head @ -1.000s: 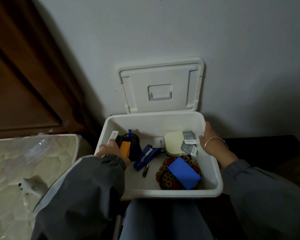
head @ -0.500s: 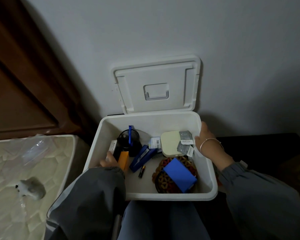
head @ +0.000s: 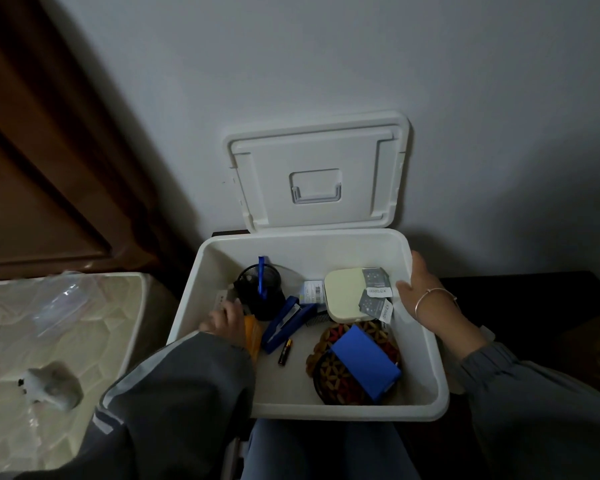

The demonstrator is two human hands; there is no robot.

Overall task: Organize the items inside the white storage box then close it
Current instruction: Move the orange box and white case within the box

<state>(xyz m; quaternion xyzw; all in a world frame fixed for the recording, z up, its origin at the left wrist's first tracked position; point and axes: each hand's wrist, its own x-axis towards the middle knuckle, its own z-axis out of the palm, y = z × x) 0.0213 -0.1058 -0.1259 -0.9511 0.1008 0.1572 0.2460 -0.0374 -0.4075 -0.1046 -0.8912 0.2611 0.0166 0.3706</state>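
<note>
Deeper into the white plastic box (head: 305, 236) slid the left hand (head: 226, 318), clutching an orange tool (head: 252, 338) at nine o'clock, right hand (head: 426, 296) clasping its rim; knuckles might topple the black mesh cup (head: 252, 284).

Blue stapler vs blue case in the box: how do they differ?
The stapler is long and narrow with a pale metal strip; the case is a broad, plain slab. The stapler lies on the floor of the white box beside the battery; the case rests on the patterned mat. Both are blue.
</note>
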